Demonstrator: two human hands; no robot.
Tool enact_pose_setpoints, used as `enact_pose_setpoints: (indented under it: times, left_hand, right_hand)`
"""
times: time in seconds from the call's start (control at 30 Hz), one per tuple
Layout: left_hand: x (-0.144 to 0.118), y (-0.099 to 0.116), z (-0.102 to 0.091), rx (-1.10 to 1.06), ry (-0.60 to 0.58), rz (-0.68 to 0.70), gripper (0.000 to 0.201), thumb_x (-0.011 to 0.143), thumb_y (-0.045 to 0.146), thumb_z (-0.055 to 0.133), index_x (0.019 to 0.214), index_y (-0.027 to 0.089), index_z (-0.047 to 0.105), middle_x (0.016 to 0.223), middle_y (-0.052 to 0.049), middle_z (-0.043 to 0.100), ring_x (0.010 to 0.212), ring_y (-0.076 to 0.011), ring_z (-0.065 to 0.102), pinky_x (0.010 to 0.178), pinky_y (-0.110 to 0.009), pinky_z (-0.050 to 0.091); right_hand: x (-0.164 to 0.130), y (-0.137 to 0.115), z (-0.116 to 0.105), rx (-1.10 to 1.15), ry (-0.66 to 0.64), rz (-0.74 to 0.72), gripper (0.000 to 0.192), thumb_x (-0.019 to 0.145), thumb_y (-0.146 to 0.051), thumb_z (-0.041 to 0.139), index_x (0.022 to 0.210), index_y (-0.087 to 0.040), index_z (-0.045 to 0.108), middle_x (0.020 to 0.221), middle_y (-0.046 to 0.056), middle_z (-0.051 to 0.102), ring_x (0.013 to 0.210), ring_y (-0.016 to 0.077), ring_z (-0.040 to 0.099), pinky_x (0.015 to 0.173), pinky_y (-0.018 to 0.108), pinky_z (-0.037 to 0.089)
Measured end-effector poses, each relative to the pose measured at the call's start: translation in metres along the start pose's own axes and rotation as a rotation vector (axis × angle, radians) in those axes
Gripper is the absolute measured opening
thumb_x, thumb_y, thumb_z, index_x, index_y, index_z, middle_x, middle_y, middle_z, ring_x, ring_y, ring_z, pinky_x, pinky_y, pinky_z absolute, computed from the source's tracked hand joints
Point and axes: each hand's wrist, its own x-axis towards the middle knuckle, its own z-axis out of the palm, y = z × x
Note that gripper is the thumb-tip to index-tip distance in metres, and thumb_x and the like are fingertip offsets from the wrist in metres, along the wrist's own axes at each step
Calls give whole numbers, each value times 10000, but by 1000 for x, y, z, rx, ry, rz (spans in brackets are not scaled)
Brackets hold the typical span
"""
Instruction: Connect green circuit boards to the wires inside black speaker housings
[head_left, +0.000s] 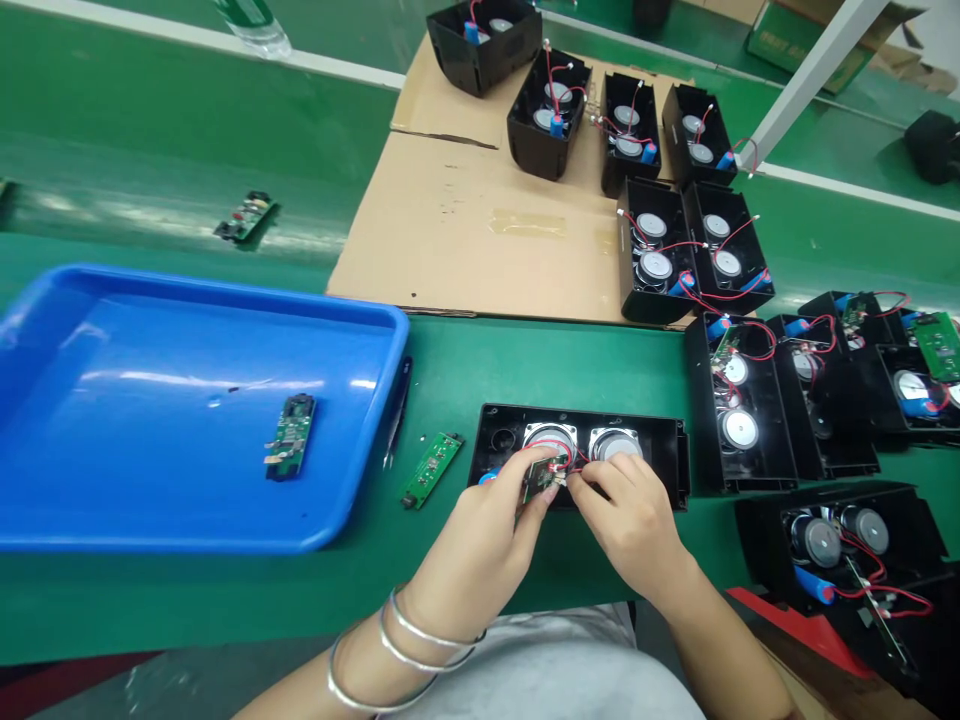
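- My left hand pinches a small circuit board; right hand grips its red wires
- Open speaker housing beneath; spare board, tweezers, blue tray lie left

- Open green mat between blue tray and speaker housing: passable, apart from tweezers and a loose circuit board.
- Right side: packed speaker housings block passage.
- Bare cardboard sheet: free beyond.

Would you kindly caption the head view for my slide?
Both hands, left and right, hold a circuit board over an open speaker case beside a blue tray.
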Motion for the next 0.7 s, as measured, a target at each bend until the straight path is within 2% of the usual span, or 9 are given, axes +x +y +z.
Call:
enact_pose_setpoints:
  times: [0.13, 0.33, 0.7]
  left_hand:
    - [1, 0, 1, 25, -7, 32, 235, 867, 159, 402, 1064, 199, 524, 968, -47, 733, 841, -205, 713, 694, -285, 572]
    - [4, 1, -2, -14, -23, 60, 246, 867, 137, 379, 1053, 191, 532, 903, -39, 737, 752, -178, 712, 652, -265, 571]
    - [2, -3, 2, -68, -7, 31, 230, 865, 166, 397, 1034, 206, 548, 931, -44, 735, 783, -187, 715, 670, -273, 575]
  right_hand:
    - [2, -1, 0, -13, -5, -14, 320, 944, -90, 387, 758, -119, 647, 675, 54, 591, 608, 162, 423, 534, 309, 308]
    - [-3, -1, 5, 131, 74, 161, 265, 955, -197, 451, 744, -144, 603, 609, 21, 546, 581, 146, 431, 557, 289, 333]
    - [-3, -3, 17, 164, 105, 167, 264, 947, -186, 463, 708, -166, 575, 591, 11, 557, 563, 141, 452, 566, 285, 355]
